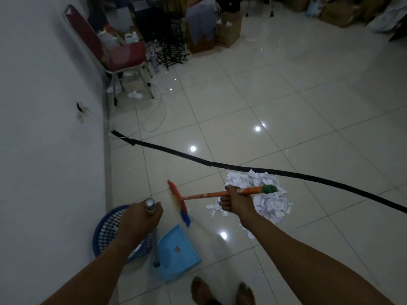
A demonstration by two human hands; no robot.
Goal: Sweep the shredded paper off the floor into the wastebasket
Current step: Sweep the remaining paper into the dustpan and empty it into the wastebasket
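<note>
A heap of white shredded paper point(267, 200) lies on the tiled floor just below a black tape line. My right hand point(234, 201) grips the orange handle of a small broom point(207, 195), held up sideways, its blurred bristle head pointing left above the floor. My left hand point(141, 219) grips the silver top of the dustpan's long handle. The light blue dustpan point(177, 255) stands on the floor below it. A blue mesh wastebasket point(110, 225) sits against the wall at lower left, partly hidden by my left arm.
A black tape strip point(220, 165) crosses the floor. A red chair point(119, 51), a white cable loop point(154, 115), black wire racks and cardboard boxes point(229, 29) crowd the far wall. The white wall runs along the left. My bare feet point(222, 292) show at the bottom.
</note>
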